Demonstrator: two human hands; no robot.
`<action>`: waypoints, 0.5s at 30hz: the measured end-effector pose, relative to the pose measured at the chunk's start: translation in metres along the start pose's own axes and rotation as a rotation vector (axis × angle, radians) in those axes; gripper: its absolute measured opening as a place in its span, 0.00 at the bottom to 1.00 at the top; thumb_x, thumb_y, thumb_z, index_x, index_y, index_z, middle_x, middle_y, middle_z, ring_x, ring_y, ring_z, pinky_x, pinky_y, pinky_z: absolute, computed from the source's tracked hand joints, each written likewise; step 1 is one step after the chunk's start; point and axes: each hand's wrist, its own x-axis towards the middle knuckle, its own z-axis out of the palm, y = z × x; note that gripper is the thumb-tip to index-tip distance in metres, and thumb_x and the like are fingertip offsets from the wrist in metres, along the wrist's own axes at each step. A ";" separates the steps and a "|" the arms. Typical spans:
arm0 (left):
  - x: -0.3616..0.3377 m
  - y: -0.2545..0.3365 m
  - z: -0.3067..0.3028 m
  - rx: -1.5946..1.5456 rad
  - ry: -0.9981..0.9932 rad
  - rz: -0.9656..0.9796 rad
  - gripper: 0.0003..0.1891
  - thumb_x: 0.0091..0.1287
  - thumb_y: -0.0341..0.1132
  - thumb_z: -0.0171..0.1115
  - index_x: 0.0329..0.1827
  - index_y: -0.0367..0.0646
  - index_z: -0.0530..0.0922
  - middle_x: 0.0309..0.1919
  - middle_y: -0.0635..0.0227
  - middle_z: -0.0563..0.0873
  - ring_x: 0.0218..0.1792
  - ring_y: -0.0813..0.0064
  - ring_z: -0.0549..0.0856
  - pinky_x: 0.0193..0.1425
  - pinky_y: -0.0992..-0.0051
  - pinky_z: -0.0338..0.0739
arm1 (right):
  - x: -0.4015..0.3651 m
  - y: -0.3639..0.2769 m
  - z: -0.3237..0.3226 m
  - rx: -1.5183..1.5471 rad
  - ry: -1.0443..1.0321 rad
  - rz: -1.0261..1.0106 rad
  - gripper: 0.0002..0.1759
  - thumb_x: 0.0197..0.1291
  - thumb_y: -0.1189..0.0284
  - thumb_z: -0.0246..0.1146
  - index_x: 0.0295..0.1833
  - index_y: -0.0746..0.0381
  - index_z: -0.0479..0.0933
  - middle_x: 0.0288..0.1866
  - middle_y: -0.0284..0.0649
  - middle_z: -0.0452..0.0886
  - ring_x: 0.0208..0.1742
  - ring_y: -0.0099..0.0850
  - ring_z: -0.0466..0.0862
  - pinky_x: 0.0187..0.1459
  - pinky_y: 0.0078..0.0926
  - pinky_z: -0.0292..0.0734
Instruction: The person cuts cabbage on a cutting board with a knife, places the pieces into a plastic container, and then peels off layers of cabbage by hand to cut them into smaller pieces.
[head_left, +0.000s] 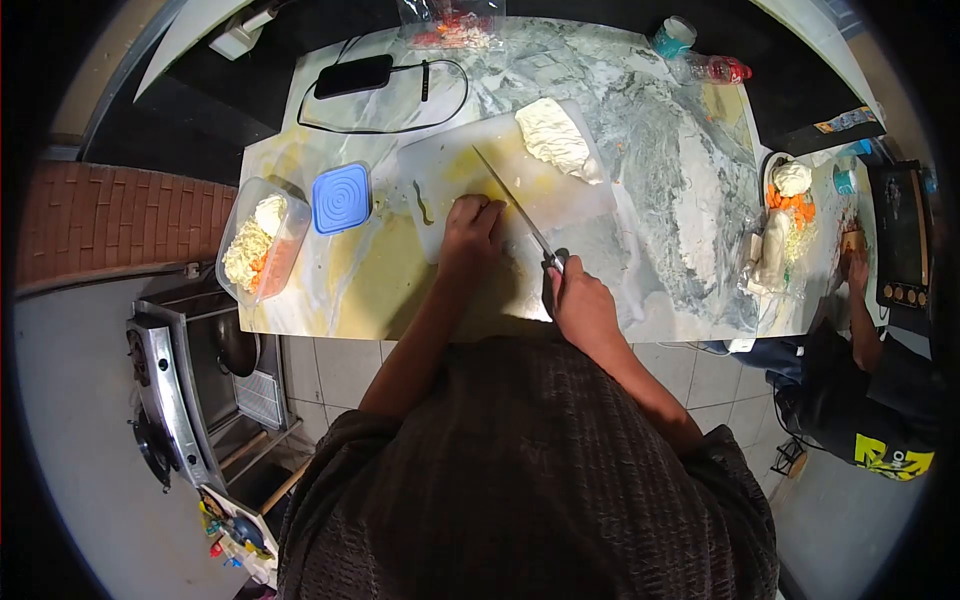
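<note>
My right hand (584, 308) grips the black handle of a kitchen knife (515, 203), whose long blade points up and left over the cutting board. My left hand (472, 232) rests on the near part of the white cutting board (590, 205), left of the blade, with its fingers curled in; whatever may be under them is hidden. A pale cream piece of food with a wrinkled surface (555, 140) lies at the board's far right. A thin dark green strip (421, 202) lies near its left edge. Yellowish stains mark the board.
Left stand a clear container of shredded vegetables (262, 245) and a blue lid (341, 198). Behind are a phone (353, 76) with a cable and a plastic bag (455, 28). Right are a bottle (712, 69), a cup (674, 37), vegetables (790, 210) and another person's hand (857, 270).
</note>
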 end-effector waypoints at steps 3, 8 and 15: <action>0.000 0.000 -0.001 0.016 0.009 0.018 0.08 0.60 0.25 0.66 0.42 0.39 0.84 0.40 0.60 0.82 0.44 0.57 0.82 0.50 0.62 0.78 | 0.000 0.000 0.002 0.023 0.019 -0.011 0.15 0.73 0.64 0.55 0.44 0.67 0.68 0.26 0.59 0.81 0.28 0.60 0.82 0.31 0.56 0.76; -0.001 0.001 -0.002 -0.004 -0.011 0.024 0.10 0.58 0.25 0.66 0.43 0.38 0.84 0.40 0.59 0.81 0.44 0.57 0.81 0.52 0.62 0.77 | -0.001 0.003 0.007 0.011 0.014 -0.006 0.15 0.73 0.64 0.55 0.44 0.67 0.69 0.27 0.59 0.82 0.29 0.59 0.82 0.32 0.55 0.77; -0.001 0.000 -0.001 -0.013 0.007 0.025 0.09 0.59 0.25 0.65 0.43 0.37 0.84 0.39 0.59 0.81 0.43 0.56 0.81 0.51 0.61 0.78 | -0.001 -0.002 0.005 -0.008 -0.016 0.016 0.15 0.73 0.63 0.55 0.44 0.67 0.69 0.28 0.59 0.82 0.30 0.59 0.83 0.33 0.55 0.77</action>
